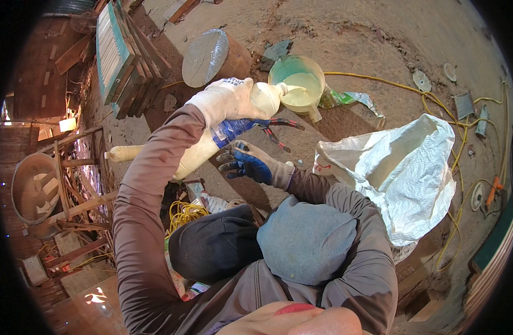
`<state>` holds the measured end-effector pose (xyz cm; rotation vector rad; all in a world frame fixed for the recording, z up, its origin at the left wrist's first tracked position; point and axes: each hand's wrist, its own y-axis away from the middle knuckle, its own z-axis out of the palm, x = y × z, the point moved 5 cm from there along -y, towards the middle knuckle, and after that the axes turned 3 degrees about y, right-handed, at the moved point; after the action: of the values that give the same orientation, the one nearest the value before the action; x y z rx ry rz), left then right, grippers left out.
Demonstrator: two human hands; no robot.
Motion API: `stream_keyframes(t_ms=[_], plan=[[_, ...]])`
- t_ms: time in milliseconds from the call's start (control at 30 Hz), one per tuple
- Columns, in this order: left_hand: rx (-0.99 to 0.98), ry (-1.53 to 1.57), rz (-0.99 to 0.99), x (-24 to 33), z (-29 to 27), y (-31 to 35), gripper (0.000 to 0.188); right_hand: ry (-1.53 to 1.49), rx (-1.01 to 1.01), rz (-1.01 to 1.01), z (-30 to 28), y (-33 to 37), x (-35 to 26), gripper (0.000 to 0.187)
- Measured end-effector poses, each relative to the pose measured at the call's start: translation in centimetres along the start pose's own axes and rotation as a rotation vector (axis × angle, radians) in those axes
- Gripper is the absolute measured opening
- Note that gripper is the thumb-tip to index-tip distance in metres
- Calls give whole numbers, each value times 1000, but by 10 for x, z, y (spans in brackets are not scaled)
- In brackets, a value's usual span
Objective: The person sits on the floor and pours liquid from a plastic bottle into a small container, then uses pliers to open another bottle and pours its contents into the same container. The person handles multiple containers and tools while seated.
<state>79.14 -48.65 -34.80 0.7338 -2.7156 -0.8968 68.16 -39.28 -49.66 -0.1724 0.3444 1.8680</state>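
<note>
My left hand (225, 100), in a pale glove, is closed around a cream-coloured plastic bottle (266, 100). The bottle lies tipped to the right, its neck over a round green dipper (287, 67) with a short handle. Pale liquid sits in the dipper, and a pale streak runs from the bottle's mouth. Beneath my left forearm extends a long cream tubular object (197, 156) with a blue-wrapped section and red-and-black prongs. My right hand (253, 163), in a blue-and-white glove, is beside the blue wrapping, fingers apart, holding nothing.
To the right, a crumpled white woven sack (407, 162) lies open on the dirt ground. A cut log (234, 58) stands behind the dipper. Stacked boards (128, 61) lean at the far left. Yellow cord (390, 84) trails across the right side; another coil (186, 215) lies near my knees.
</note>
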Motion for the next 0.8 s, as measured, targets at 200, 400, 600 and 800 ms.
stream_keyframes(t_ms=[200, 400, 600, 800], plan=[[-96, -285, -80, 8, -15, -3, 81, 4, -21, 33, -3, -3, 10, 33], [-54, -510, -43, 23, -32, -14, 80, -34, 19, 20, -10, 4, 4, 34], [-30, -653, -111, 40, -41, -9, 67, -65, 24, 72, -9, 2, 13, 37], [97, -735, -119, 40, -38, -33, 66, -56, 62, 55, -13, 6, 8, 37]])
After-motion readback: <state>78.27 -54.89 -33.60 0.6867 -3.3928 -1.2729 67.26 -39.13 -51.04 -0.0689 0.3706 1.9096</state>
